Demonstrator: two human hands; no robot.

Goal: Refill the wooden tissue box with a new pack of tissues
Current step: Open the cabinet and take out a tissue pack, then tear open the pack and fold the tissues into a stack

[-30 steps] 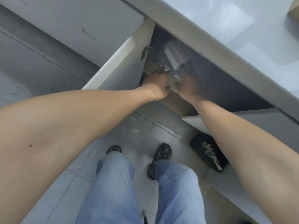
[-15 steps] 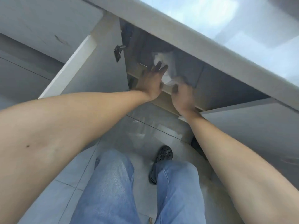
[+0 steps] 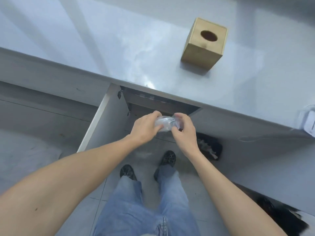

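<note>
A cube-shaped wooden tissue box with a round hole in its top stands on the grey countertop, right of centre. Below the counter's front edge, both my hands hold a small tissue pack wrapped in clear plastic. My left hand grips its left end and my right hand pinches its right end. The pack is out in front of the open cabinet, well below and left of the box.
The cabinet door stands open to the left of my hands. A dark bin with crumpled paper sits on the floor at right, and another dark object lies lower right. A white item rests at the counter's right edge. My feet stand on grey floor tiles.
Both hands have drawn back out of the cabinet with the tissue pack between them. The view has tilted up, so the countertop and wooden box now show.
</note>
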